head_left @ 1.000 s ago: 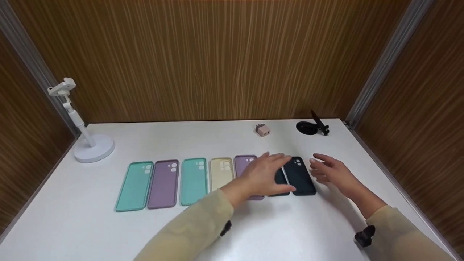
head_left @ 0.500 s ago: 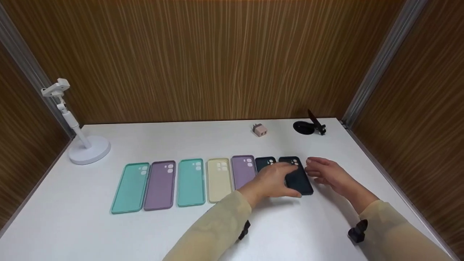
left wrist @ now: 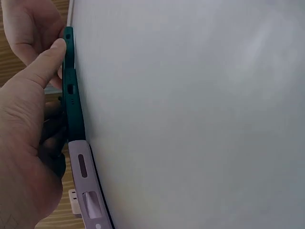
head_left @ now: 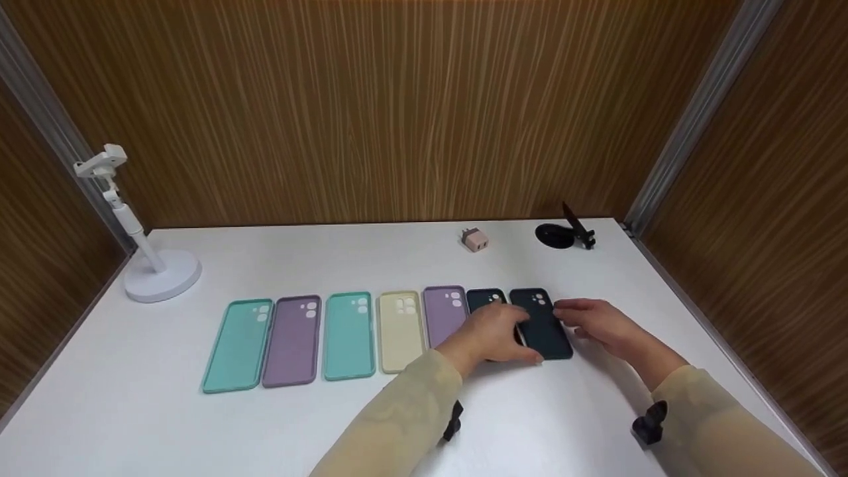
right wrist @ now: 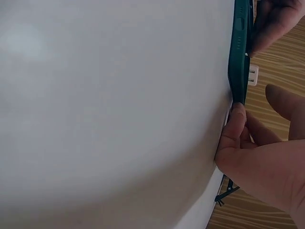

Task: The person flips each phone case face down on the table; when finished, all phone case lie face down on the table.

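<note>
Seven phone cases lie in a row across the white table (head_left: 199,424), and both hands are at the right end of it, on the last dark case (head_left: 544,324). It lies flat just beside a second dark case (head_left: 482,299), its camera cut-out towards the wooden back wall and its long axis running from the person towards that wall, leaning slightly to the left at the far end, roughly in line with its neighbours.

The left hand (head_left: 493,331) lies over the seam between the two dark cases, thumb pressed to the near short edge of the case and fingers relaxed over the top; from the wrist view the thumb (left wrist: 45,67) sits right on the rim. The right hand (head_left: 596,321) holds its outer long edge, fingers loosely bent; whether it pinches or merely steadies the case, I cannot quite tell.

The case looks light, thin and rubbery, likely to flex if lifted by one corner, and its matte skin should give good purchase. The two long sides seem the sensible place to take hold.

Further back stand a pink charger plug (head_left: 476,239), a black stand (head_left: 563,233) and a white phone holder (head_left: 136,252).
</note>
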Motion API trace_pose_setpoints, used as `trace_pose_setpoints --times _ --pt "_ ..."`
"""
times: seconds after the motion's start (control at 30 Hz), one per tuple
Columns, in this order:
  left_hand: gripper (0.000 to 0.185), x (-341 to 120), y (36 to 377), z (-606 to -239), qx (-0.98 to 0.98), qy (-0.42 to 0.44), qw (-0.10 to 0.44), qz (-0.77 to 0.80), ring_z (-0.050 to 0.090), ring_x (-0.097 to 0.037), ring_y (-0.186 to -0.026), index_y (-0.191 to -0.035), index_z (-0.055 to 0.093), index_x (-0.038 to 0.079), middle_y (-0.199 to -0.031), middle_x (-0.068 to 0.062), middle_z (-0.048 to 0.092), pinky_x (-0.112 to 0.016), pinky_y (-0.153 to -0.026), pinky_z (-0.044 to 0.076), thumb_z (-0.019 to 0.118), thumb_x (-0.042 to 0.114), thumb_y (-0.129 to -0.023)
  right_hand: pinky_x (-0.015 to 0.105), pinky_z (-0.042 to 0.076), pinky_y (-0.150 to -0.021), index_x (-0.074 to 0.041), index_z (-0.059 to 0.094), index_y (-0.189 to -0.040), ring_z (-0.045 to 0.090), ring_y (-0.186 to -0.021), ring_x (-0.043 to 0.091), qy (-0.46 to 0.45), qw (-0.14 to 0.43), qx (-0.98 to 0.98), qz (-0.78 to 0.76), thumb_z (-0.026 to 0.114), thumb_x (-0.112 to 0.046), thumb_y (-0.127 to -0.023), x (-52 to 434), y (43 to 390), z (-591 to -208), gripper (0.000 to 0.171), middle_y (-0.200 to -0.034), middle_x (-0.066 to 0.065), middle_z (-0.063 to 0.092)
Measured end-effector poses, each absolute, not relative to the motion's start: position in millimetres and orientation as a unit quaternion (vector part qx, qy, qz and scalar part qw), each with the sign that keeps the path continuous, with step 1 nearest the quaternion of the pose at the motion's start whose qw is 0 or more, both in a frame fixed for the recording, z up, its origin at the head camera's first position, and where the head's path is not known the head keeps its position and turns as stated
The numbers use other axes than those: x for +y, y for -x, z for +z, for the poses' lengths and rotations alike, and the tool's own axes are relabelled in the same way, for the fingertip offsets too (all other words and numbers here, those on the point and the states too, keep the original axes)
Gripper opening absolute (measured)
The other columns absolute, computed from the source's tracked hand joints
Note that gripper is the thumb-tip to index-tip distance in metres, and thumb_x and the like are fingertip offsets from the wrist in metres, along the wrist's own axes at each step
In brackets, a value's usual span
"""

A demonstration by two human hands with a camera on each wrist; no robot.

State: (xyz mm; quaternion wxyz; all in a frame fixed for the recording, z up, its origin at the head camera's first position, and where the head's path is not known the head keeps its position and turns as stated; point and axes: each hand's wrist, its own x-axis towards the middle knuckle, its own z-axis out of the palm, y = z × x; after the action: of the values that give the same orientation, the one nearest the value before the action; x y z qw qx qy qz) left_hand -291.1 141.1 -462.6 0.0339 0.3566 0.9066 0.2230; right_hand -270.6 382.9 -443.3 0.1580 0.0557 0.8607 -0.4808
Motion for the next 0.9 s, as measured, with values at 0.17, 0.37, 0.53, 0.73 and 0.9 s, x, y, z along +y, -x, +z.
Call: trace_pose_setpoints --times 0.17,0.37,0.53,0.73,0.9 --pt "0.066 140.9 291.7 -465.0 0.903 -0.377 0.017 0.208 0.063 -0.015 -0.13 -0.132 0.074 0.013 -0.137 0.003 0.07 -0.03 -0.123 0.031 0.087 0.056 -0.083 0.046 0.046 -0.109 0.004 0.049 -0.155 0.048 -0.136 0.04 -0.059 0.161 0.857 -0.487 0.062 -0.032 -0.108 381.2 270.7 -443.9 0.06 -0.158 0.026 0.048" --pt "0.069 141.6 292.9 -465.3 0.902 -0.379 0.027 0.206 0.059 -0.012 -0.135 -0.136 0.072 0.012 -0.144 0.002 0.066 -0.028 -0.126 0.022 0.085 0.056 -0.085 0.052 0.041 -0.116 0.003 0.048 -0.156 0.045 -0.141 0.043 -0.059 0.168 0.855 -0.488 0.062 -0.03 -0.108 380.0 270.0 -444.1 0.06 -0.161 0.027 0.044" --pt "0.069 142.1 293.0 -465.8 0.903 -0.377 0.028 0.202 0.058 -0.013 -0.136 -0.136 0.072 0.013 -0.145 0.002 0.065 -0.029 -0.126 0.022 0.085 0.057 -0.085 0.054 0.039 -0.117 0.003 0.047 -0.157 0.043 -0.143 0.044 -0.058 0.174 0.85 -0.493 0.063 -0.029 -0.108 380.1 270.9 -445.5 0.06 -0.161 0.026 0.043" --pt "0.066 141.5 293.0 -466.2 0.901 -0.38 0.025 0.208 0.059 -0.014 -0.136 -0.133 0.074 0.013 -0.145 0.002 0.065 -0.03 -0.126 0.022 0.085 0.057 -0.085 0.053 0.038 -0.118 0.002 0.043 -0.159 0.041 -0.144 0.043 -0.052 0.184 0.841 -0.506 0.061 -0.029 -0.109 383.4 271.2 -445.7 0.062 -0.164 0.026 0.039" --pt "0.067 141.3 292.8 -467.0 0.902 -0.378 0.025 0.208 0.058 -0.015 -0.137 -0.135 0.073 0.014 -0.147 0.002 0.063 -0.03 -0.126 0.023 0.085 0.057 -0.085 0.05 0.038 -0.116 0.001 0.042 -0.16 0.041 -0.142 0.042 -0.043 0.188 0.834 -0.517 0.061 -0.03 -0.109 386.7 271.7 -446.9 0.062 -0.165 0.025 0.038"
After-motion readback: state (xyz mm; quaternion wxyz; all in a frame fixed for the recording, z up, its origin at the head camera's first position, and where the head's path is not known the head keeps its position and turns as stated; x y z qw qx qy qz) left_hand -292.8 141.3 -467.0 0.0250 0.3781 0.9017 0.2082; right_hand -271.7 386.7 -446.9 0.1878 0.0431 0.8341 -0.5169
